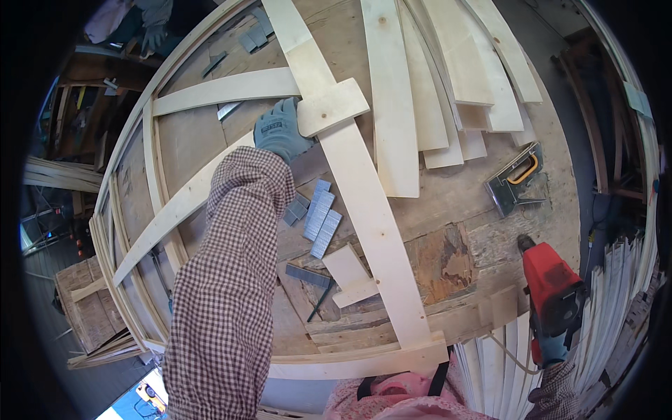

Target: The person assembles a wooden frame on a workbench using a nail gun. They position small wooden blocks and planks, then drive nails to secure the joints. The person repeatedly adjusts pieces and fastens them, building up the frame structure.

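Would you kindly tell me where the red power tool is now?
The red power tool is at the head view's right, held in the right hand, appearing below the staple gun.

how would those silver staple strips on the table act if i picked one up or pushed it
The silver staple strips would probably feel stiff but might snap if bent, since fine parallel lines suggest thin wires joined side by side. Lying flat on the wooden tabletop, they'd likely slide rather than roll.
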